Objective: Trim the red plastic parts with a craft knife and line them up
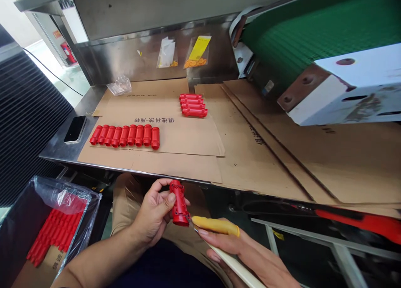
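Observation:
My left hand point(158, 210) is closed around a red plastic tubular part point(179, 202), held over my lap just in front of the table edge. The part stands nearly upright, with dark lines along its frame-like side. In my right hand point(232, 242) is a trimming knife point(233, 265) with a long cream handle. Its narrow metal tip meets the lower right end of the part; whether it cuts in, I cannot tell. A yellow finger cot point(216, 226) covers one finger of that hand.
Red parts form a row point(124, 136) and a stack point(192, 105) on cardboard point(188, 133). A phone point(75, 129) lies left. A lined bin point(90, 208) at lower left holds many parts. A green conveyor point(326, 33) with a white metal frame point(351, 87) overhangs the right side.

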`<move>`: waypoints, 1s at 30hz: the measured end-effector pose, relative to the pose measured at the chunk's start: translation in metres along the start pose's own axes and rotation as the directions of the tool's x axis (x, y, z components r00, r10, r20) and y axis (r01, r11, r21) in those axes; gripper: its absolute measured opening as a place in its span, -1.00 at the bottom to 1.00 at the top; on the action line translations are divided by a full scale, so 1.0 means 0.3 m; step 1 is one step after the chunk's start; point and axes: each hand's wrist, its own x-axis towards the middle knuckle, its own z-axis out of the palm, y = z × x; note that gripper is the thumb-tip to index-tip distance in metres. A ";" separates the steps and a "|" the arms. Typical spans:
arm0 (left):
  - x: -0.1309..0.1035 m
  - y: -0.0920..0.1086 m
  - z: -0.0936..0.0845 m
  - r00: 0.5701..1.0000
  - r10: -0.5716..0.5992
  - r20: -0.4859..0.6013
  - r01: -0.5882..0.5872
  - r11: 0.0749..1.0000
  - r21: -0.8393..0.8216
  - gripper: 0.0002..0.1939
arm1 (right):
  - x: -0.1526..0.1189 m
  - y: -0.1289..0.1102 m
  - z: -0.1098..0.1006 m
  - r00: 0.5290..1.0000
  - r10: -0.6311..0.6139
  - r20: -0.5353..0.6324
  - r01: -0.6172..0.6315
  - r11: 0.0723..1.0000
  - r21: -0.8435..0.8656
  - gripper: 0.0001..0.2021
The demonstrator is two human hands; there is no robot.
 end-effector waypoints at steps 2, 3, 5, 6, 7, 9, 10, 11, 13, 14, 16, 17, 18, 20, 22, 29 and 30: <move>0.000 0.000 0.001 1.000 0.011 -0.010 -0.011 1.000 0.017 -0.37 | 0.004 0.005 0.008 1.000 -0.018 0.022 0.018 1.000 0.007 -0.60; 0.000 0.000 0.001 1.000 0.018 -0.015 -0.018 0.999 0.027 -0.38 | 0.003 0.009 0.013 0.999 -0.037 0.029 0.036 0.999 0.008 -0.62; 0.000 0.000 0.002 0.999 0.029 -0.024 -0.028 0.999 0.040 -0.38 | -0.003 0.020 0.018 0.995 -0.098 0.037 0.098 0.995 -0.013 -0.63; 0.000 0.000 0.002 0.999 0.030 -0.025 -0.029 0.999 0.040 -0.38 | -0.009 0.026 0.017 0.992 -0.122 0.036 0.123 0.991 -0.044 -0.62; 0.001 -0.001 0.001 0.999 0.031 -0.022 -0.030 0.999 0.035 -0.39 | -0.016 0.033 0.014 0.992 -0.129 0.011 0.130 0.988 -0.088 -0.63; 0.003 -0.003 -0.002 0.999 0.039 -0.007 -0.039 0.999 0.017 -0.40 | -0.033 0.043 0.004 0.993 -0.043 -0.106 0.022 0.981 -0.194 -0.68; 0.004 -0.005 -0.004 0.999 0.047 0.003 -0.047 0.999 0.008 -0.41 | -0.039 0.044 -0.001 0.976 0.042 -0.212 -0.090 0.971 -0.221 -0.73; 0.005 -0.007 -0.006 0.998 0.060 0.013 -0.060 0.998 -0.001 -0.42 | -0.042 0.043 -0.005 0.939 0.121 -0.321 -0.198 0.955 -0.220 -0.78; 0.007 -0.011 -0.008 0.994 0.101 0.035 -0.100 0.995 -0.017 -0.43 | -0.037 0.033 -0.005 0.895 0.133 -0.425 -0.235 0.952 -0.198 -0.84; 0.007 -0.013 -0.008 0.991 0.126 0.050 -0.126 0.992 -0.017 -0.44 | -0.028 0.025 0.001 0.913 0.078 -0.400 -0.170 0.965 -0.201 -0.83; 0.002 -0.016 -0.003 0.981 0.179 0.080 -0.182 0.983 0.020 -0.48 | -0.001 0.010 0.020 0.955 -0.079 -0.287 0.020 0.979 -0.201 -0.79; -0.002 -0.017 0.002 0.976 0.201 0.088 -0.207 0.977 0.058 -0.51 | 0.013 0.004 0.033 0.959 -0.130 -0.250 0.084 0.979 -0.187 -0.75; -0.007 -0.017 0.007 0.972 0.218 0.089 -0.227 0.969 0.100 -0.54 | 0.027 0.000 0.046 0.957 -0.157 -0.244 0.118 0.979 -0.166 -0.71; -0.017 -0.019 0.017 0.969 0.234 0.081 -0.245 0.955 0.168 -0.57 | 0.048 -0.002 0.068 0.941 -0.193 -0.278 0.160 0.977 -0.138 -0.65; -0.024 -0.022 0.025 0.968 0.240 0.071 -0.250 0.951 0.184 -0.57 | 0.058 0.002 0.081 0.927 -0.232 -0.293 0.202 0.971 -0.129 -0.61; -0.026 -0.036 0.030 0.967 0.244 0.079 -0.252 0.961 0.115 -0.61 | 0.052 0.010 0.081 0.920 -0.260 -0.293 0.235 0.965 -0.118 -0.59; -0.026 -0.036 0.031 0.966 0.244 0.080 -0.252 0.961 0.112 -0.61 | 0.050 0.008 0.081 0.919 -0.257 -0.299 0.232 0.966 -0.118 -0.59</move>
